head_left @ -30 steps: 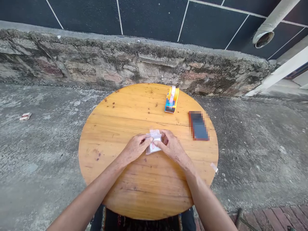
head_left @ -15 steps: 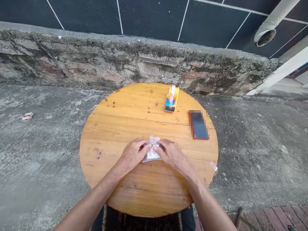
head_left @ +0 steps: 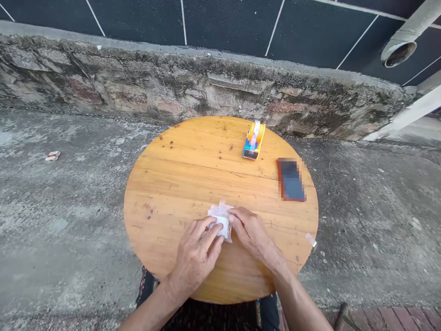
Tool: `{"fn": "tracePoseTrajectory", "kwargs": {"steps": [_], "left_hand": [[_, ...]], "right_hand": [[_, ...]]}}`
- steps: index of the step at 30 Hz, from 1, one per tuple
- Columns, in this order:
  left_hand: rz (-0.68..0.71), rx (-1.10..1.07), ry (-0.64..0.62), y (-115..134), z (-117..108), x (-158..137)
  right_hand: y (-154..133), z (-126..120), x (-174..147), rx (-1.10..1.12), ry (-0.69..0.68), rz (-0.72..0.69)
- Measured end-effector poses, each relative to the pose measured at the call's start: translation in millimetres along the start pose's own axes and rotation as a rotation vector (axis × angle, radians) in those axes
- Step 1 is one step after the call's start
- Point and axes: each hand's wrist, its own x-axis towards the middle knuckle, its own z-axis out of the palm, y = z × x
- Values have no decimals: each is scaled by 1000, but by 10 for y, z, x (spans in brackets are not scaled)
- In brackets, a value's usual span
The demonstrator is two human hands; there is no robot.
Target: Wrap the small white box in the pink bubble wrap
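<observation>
A small white box in clear plastic wrap [head_left: 223, 221] lies on the round wooden table [head_left: 165, 184], close to its front half. My left hand [head_left: 198, 248] holds it from the left, with index and middle fingertips pressed on its top and the thumb at the near side. From the right, my right hand [head_left: 250, 230] pinches the wrap at the packet's upper right edge between thumb and fingers. Loose wrap sticks out beyond the far side. The packet's left edge is partly hidden under my left fingers.
Toward the back stands a yellow and blue tape dispenser [head_left: 254, 140]. A phone with a reddish edge [head_left: 292, 180], blurred out, lies on the right. A strip of clear tape [head_left: 310, 239] hangs at the right rim. Behind the table runs a low stone wall [head_left: 165, 87].
The packet has turned slightly and its wrap is more spread at the far side. My left hand has shifted nearer to me, its fingers now over the packet. The view has swung slightly left.
</observation>
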Motion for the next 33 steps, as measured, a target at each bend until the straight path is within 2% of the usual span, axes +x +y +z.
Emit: {"fn": "tracePoseTrajectory", "kwargs": {"steps": [4,10,14,21,25,30,33], "left_hand": [[2,-17,-6,-20,6,19],[-12,-48,15,-3,28,-5],[-14,-52,21,-5,28,-6],[-26,-57,14,3,22,54],[-27,-42,12,16,7,63],[-37,-28,-33,24,-28,93],[-52,-19,-70,27,-46,129]], "right_hand": [[153,-40,142,-18,86,0],[172,1,417,-124,-10,-3],[150,3,495,-93,-68,0],[194,-29,546,-49,-194,-151],[179,-6,593,-169,-201,-91],[168,-23,605,-155,-239,-190],[215,-72,590,-111,-218,-191]]}}
